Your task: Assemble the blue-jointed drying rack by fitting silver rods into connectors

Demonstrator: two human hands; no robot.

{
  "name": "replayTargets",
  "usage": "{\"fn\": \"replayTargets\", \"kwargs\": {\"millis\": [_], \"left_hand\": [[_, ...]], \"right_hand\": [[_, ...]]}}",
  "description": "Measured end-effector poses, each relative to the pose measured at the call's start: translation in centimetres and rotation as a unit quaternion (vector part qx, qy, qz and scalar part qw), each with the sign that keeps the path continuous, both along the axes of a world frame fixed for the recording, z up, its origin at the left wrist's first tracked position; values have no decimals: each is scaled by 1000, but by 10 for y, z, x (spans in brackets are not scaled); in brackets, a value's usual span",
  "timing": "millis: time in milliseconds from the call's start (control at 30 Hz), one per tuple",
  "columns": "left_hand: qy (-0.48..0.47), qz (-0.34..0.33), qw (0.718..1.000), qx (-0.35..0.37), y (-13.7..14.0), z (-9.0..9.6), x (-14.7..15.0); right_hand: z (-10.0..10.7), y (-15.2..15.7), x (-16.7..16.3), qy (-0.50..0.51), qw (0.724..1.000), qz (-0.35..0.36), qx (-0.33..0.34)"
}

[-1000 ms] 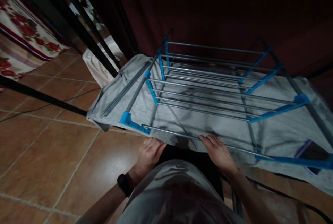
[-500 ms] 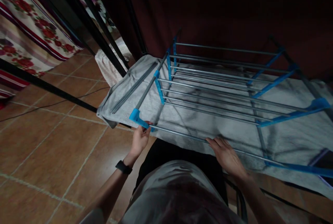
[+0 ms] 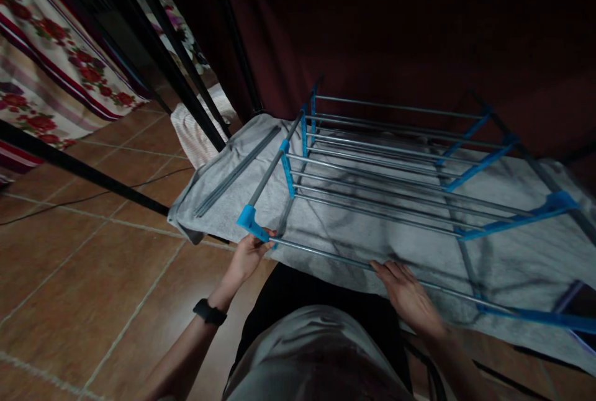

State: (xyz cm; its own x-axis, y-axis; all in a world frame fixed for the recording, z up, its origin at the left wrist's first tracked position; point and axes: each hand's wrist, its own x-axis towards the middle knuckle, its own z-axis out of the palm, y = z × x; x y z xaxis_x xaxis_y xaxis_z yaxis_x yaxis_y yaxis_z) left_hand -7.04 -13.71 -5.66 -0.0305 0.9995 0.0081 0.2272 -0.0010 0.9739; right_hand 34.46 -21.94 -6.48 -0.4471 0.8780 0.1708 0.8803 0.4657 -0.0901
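One left hand (image 3: 248, 257) and one right hand (image 3: 408, 294) are seen. One rack (image 3: 512, 222) is touched by both, one rod (image 3: 326, 254) is set between them, one watch (image 3: 209, 312) is worn behind the left.

The left hand (image 3: 249, 256) moved out to the rack's near corner.
A second earlier it was curled by the shirt (image 3: 316, 351), apart from the blue bracket (image 3: 251, 224); now its fingers closed around the bracket's tip, and the watch (image 3: 209, 312) had swung clear of the shirt. The front rod's (image 3: 321, 254) left end, which had overlapped the bracket, showed at that tip. More floral curtain (image 3: 69, 59) came into view.
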Motion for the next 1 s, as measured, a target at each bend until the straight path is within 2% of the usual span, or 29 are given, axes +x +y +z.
{"fn": "replayTargets", "kwargs": {"millis": [233,600,867,1000], "left_hand": [[11,-87,996,-31,5,13,-9],[45,-107,993,-17,10,4,-17],[74,-131,988,-27,15,8,-18],[68,-139,988,-7,15,11,-17]], "right_hand": [[-7,0,7,-7,1000,25,-4],[-7,-1,5,-5,1000,20,-7],[-9,0,6,3,1000,22,-1],[-10,1,7,12,999,32,-2]]}}
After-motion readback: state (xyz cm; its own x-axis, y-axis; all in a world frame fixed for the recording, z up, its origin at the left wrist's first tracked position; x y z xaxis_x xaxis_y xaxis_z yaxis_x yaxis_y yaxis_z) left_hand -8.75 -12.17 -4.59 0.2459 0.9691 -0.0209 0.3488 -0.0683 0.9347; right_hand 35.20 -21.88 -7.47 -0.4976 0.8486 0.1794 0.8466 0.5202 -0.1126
